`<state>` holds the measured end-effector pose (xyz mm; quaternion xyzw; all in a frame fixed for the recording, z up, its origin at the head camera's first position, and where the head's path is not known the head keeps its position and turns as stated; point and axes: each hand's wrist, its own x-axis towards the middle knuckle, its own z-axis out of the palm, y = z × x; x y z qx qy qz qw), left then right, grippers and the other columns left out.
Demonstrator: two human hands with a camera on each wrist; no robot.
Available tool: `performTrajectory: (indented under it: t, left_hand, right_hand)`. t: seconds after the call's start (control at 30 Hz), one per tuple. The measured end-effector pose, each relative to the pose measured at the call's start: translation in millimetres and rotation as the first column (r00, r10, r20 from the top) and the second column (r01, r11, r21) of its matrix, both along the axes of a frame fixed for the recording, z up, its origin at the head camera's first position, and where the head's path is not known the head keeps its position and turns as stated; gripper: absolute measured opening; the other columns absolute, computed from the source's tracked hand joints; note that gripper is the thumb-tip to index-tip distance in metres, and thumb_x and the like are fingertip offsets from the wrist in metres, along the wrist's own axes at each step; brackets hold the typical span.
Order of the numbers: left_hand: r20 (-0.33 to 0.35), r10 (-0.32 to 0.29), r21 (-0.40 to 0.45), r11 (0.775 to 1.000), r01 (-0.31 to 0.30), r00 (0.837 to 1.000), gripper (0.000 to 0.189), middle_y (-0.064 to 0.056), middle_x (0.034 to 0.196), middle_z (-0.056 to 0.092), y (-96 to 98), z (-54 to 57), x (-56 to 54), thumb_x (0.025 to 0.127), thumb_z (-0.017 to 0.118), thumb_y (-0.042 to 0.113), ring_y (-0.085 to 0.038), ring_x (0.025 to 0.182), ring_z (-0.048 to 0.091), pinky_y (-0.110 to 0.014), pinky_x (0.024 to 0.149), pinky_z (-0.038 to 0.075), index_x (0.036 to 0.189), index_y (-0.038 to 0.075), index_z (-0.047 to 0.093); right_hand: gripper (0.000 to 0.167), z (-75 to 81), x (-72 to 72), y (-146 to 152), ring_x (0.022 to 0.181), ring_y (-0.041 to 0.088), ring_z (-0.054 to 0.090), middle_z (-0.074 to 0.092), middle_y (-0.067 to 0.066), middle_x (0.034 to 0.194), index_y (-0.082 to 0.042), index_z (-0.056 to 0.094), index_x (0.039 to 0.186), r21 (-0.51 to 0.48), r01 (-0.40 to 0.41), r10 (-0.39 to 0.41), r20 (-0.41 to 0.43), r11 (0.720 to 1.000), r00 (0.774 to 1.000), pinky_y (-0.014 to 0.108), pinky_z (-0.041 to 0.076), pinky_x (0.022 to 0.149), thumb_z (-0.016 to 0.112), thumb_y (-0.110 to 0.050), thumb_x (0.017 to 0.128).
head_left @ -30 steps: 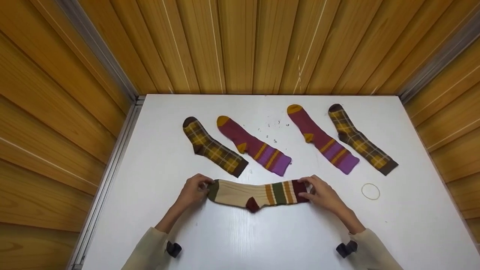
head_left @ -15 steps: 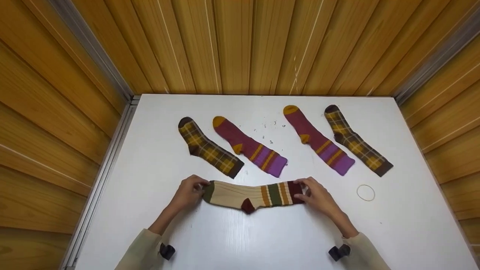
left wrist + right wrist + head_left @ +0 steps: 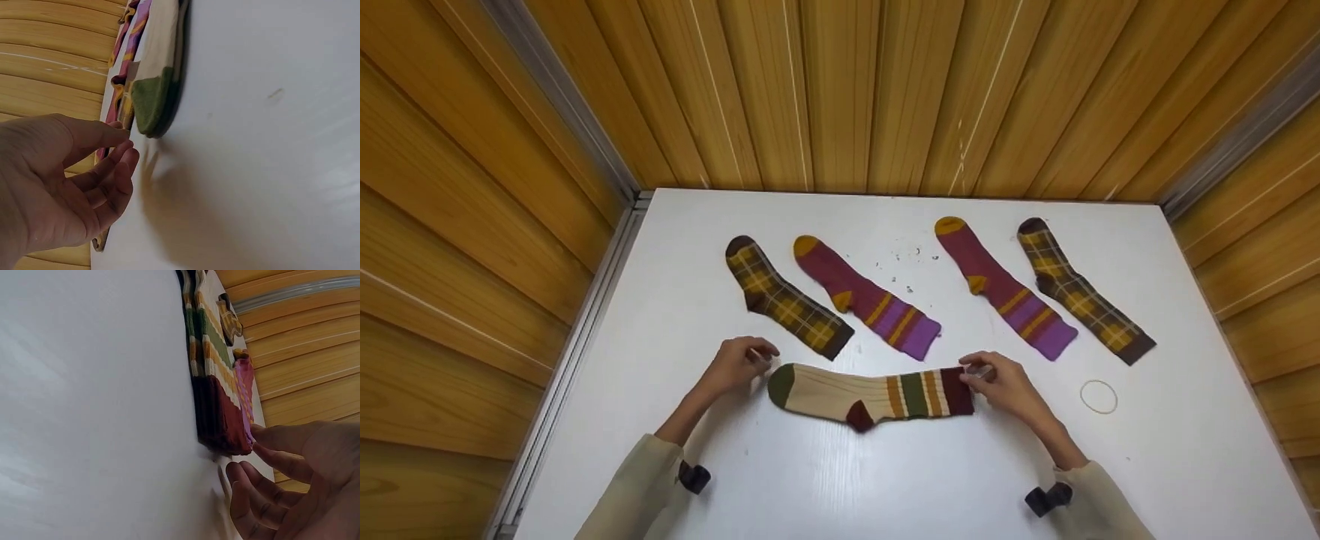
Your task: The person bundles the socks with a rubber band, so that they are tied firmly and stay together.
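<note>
A cream sock (image 3: 829, 391) with a green toe, dark red heel and striped cuff lies flat across the table in front of the person. Two layers show along its edge in both wrist views. My left hand (image 3: 735, 364) hovers just off the green toe (image 3: 151, 104), its fingers loosely bent with nothing between them. At the other end, my right hand (image 3: 1003, 384) is beside the dark red cuff (image 3: 225, 419). Thumb and fingers there are spread apart, fingertips right by the cuff's edge, holding nothing.
Behind lie two brown-and-yellow plaid socks, one left (image 3: 787, 300) and one right (image 3: 1080, 296). Between them are two maroon socks with purple cuffs, left (image 3: 862, 296) and right (image 3: 1009, 289). A thin rubber band (image 3: 1117, 397) lies at right. Wood-patterned walls enclose the white table (image 3: 840, 487).
My left hand has let go of the toe and drawn slightly away from it. The right hand's fingers have come off the cuff. The cream sock stays flat in about the same place.
</note>
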<state>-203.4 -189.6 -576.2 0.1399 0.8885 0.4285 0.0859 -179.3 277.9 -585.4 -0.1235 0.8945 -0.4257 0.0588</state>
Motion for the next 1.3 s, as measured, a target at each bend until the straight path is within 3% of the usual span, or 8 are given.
performTrajectory:
  t: [0.17, 0.4, 0.6, 0.77, 0.9, 1.0, 1.1, 1.3]
  left_hand:
    - [-0.056, 0.008, 0.057, 0.998, -0.005, 0.998, 0.019, -0.024, 0.099, 0.074, 2.9, 8.3, -35.6, 0.091, 0.066, -0.005, -0.034, 0.088, 0.071, -0.032, 0.077, 0.057, 0.109, -0.008, 0.071]
    - [-0.018, 0.084, 0.120, 0.989, -0.082, 0.996, 0.029, -0.026, 0.106, 0.071, 25.0, 16.4, -93.2, 0.095, 0.064, 0.000, -0.030, 0.093, 0.065, -0.028, 0.079, 0.050, 0.122, -0.009, 0.066]
    - [-0.036, 0.161, 0.133, 0.979, -0.155, 0.986, 0.040, -0.030, 0.115, 0.067, 38.9, 13.5, -133.0, 0.094, 0.062, -0.001, -0.041, 0.103, 0.067, -0.037, 0.083, 0.055, 0.134, -0.008, 0.059]
    - [0.005, 0.201, 0.092, 0.975, -0.201, 0.980, 0.050, -0.034, 0.130, 0.055, 50.5, 4.8, -157.8, 0.097, 0.057, 0.001, -0.045, 0.113, 0.063, -0.046, 0.091, 0.056, 0.145, -0.009, 0.048]
    - [0.047, 0.203, -0.013, 0.979, -0.203, 0.978, 0.054, -0.035, 0.142, 0.047, 59.7, -1.1, -173.2, 0.102, 0.054, 0.011, -0.044, 0.131, 0.050, -0.050, 0.112, 0.042, 0.150, -0.009, 0.041]
    - [0.080, 0.227, -0.062, 0.973, -0.223, 0.971, 0.060, -0.035, 0.149, 0.040, 64.5, -3.5, -180.6, 0.102, 0.054, 0.016, -0.044, 0.139, 0.041, -0.050, 0.119, 0.034, 0.153, -0.007, 0.034]
    - [0.099, 0.253, -0.104, 0.965, -0.243, 0.962, 0.063, -0.034, 0.153, 0.032, 66.9, -5.7, -183.8, 0.103, 0.053, 0.019, -0.044, 0.143, 0.036, -0.051, 0.121, 0.031, 0.156, -0.006, 0.029]
    - [0.090, 0.236, -0.234, 0.949, -0.210, 0.968, 0.065, -0.033, 0.152, 0.031, 68.9, -11.0, -186.6, 0.104, 0.053, 0.028, -0.047, 0.140, 0.035, -0.053, 0.118, 0.033, 0.157, -0.003, 0.030]
  right_hand:
    - [0.022, -0.7, -15.8, -3, 0.077, 0.012, 0.067, 0.073, 0.017, 0.095, 0.004, 0.071, 0.113, -0.027, 0.049, -0.049, 0.009, 0.998, 0.999, 0.019, 0.051, 0.063, 0.072, -0.006, 0.094]
    - [0.033, -2.3, -40.4, -10, 0.072, 0.007, 0.064, 0.070, 0.025, 0.102, 0.010, 0.064, 0.125, -0.098, 0.076, -0.068, 0.084, 0.992, 0.994, 0.018, 0.049, 0.055, 0.068, -0.006, 0.096]
    - [0.040, -6.1, -60.2, -28, 0.067, 0.007, 0.061, 0.069, 0.027, 0.105, 0.011, 0.059, 0.131, -0.101, 0.102, -0.091, 0.110, 0.990, 0.990, 0.018, 0.048, 0.055, 0.068, -0.005, 0.096]
    - [0.039, -7.6, -68.9, -38, 0.076, 0.017, 0.064, 0.070, 0.022, 0.101, 0.008, 0.064, 0.127, -0.007, 0.100, -0.100, 0.074, 0.995, 0.992, 0.023, 0.048, 0.066, 0.072, -0.012, 0.095]
    - [0.038, -6.4, -70.4, -41, 0.086, 0.023, 0.061, 0.067, 0.016, 0.096, 0.001, 0.068, 0.123, 0.092, 0.111, -0.116, 0.043, 0.989, 0.992, 0.032, 0.044, 0.077, 0.076, -0.020, 0.093]
    - [0.039, -5.8, -70.7, -43, 0.085, 0.024, 0.056, 0.063, 0.013, 0.094, -0.003, 0.067, 0.122, 0.149, 0.113, -0.120, 0.036, 0.982, 0.992, 0.035, 0.041, 0.076, 0.076, -0.026, 0.092]
    - [0.039, -5.2, -69.9, -47, 0.080, 0.021, 0.050, 0.059, 0.010, 0.092, -0.007, 0.067, 0.122, 0.202, 0.128, -0.138, 0.038, 0.971, 0.990, 0.033, 0.038, 0.071, 0.077, -0.031, 0.092]
    - [0.040, -5.2, -67.9, -58, 0.075, 0.018, 0.047, 0.057, 0.009, 0.092, -0.007, 0.067, 0.114, 0.280, 0.168, -0.181, 0.021, 0.945, 0.983, 0.030, 0.036, 0.063, 0.079, -0.037, 0.089]
